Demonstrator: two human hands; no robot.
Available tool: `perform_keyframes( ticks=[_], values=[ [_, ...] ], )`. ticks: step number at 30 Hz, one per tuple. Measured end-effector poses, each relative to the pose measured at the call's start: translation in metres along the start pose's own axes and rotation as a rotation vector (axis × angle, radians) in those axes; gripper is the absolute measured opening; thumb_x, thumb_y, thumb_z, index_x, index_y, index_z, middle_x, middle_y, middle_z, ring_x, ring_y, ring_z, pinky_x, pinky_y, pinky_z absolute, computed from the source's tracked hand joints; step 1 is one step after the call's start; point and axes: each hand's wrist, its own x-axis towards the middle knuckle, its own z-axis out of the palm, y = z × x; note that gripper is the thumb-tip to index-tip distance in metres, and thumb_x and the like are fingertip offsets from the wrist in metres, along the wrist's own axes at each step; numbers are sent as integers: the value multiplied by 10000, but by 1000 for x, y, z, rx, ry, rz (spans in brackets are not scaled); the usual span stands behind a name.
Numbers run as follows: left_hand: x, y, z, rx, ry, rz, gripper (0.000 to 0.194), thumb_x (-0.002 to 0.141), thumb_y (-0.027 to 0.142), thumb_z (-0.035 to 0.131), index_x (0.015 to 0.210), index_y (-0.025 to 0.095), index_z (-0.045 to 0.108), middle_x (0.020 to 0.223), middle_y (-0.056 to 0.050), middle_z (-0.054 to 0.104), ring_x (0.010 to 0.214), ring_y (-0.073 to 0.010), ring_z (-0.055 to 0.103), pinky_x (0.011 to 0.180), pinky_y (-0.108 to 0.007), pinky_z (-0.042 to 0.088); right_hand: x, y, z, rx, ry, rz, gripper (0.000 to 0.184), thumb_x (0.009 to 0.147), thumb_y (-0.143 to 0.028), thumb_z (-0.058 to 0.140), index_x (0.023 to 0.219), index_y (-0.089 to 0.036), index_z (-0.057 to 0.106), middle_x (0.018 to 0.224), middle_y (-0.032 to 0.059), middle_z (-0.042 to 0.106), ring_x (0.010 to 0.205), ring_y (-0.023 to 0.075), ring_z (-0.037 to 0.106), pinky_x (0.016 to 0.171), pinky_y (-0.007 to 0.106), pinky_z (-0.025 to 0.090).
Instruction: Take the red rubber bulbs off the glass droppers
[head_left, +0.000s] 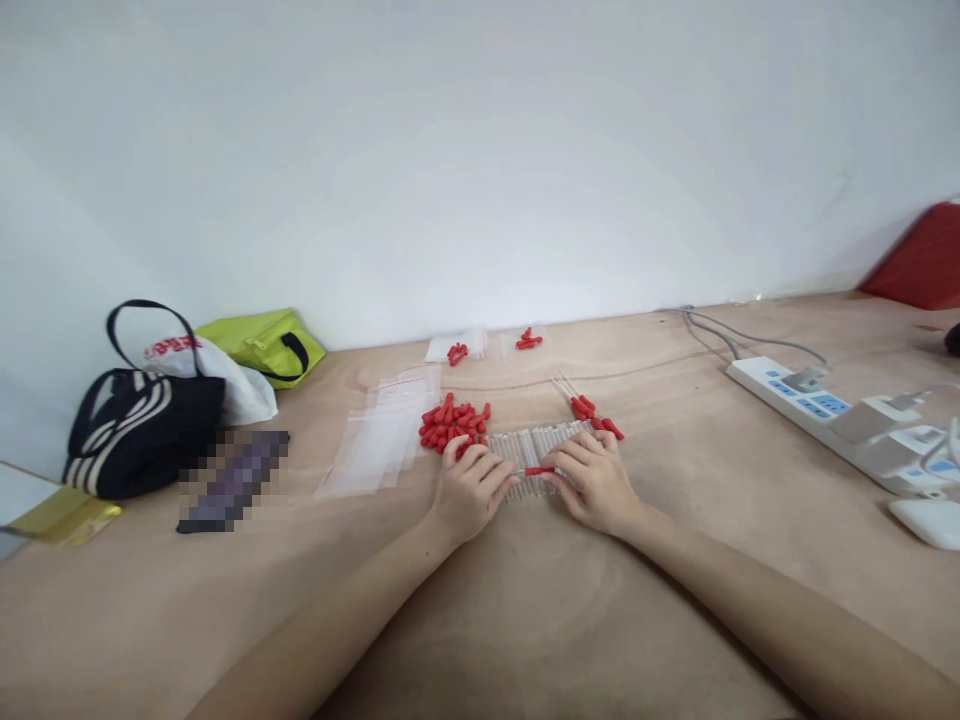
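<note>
Between my two hands lies a glass dropper with a red rubber bulb (537,470), held level. My left hand (474,487) pinches its left end and my right hand (592,482) grips its right end; the fingers hide both ends. Just beneath and behind them, a row of clear glass tubes (521,446) lies side by side on the table. A heap of red rubber bulbs (452,418) sits beyond my left hand. Past my right hand are several droppers with red bulbs (583,407), some with thin glass tubes pointing away.
Clear plastic bags (379,440) lie overlapped at left. Small bags with red bulbs (528,340) rest near the wall. A black bag (142,430), a lime-green bag (255,340) and a blurred-out dark object (234,482) stand farther left. A white power strip (795,400) with cables lies at right.
</note>
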Motion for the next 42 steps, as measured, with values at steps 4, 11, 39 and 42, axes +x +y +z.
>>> perform_keyframes(
  ticks=[4,11,39,42],
  values=[
    [-1,1,4,-5,-18,-8,153,836,246,475,767,198,602,646,18,628,645,-126,502,803,-351,306,-2,-4,5,-48,40,-40,170,803,-330,498,863,-232,624,808,6,633,756,137,479,739,333,223],
    [-4,4,2,-33,-20,15,148,828,223,478,736,206,593,621,25,621,639,-127,482,728,-339,276,-8,-6,8,-121,147,-122,153,812,-275,500,789,-246,649,604,-16,575,657,116,426,745,337,209],
    [-8,-12,3,-283,-101,-297,308,867,146,316,1126,170,481,909,-66,541,855,-139,550,775,-268,453,-1,55,-20,261,37,472,262,798,-334,438,885,-189,639,748,46,571,635,138,524,591,264,398],
    [2,-11,8,-295,-78,-285,318,837,95,338,1101,183,492,934,-60,511,879,-136,537,795,-274,452,-3,73,-26,195,2,680,270,748,-344,465,858,-170,640,743,48,585,596,132,523,559,253,397]
  ],
)
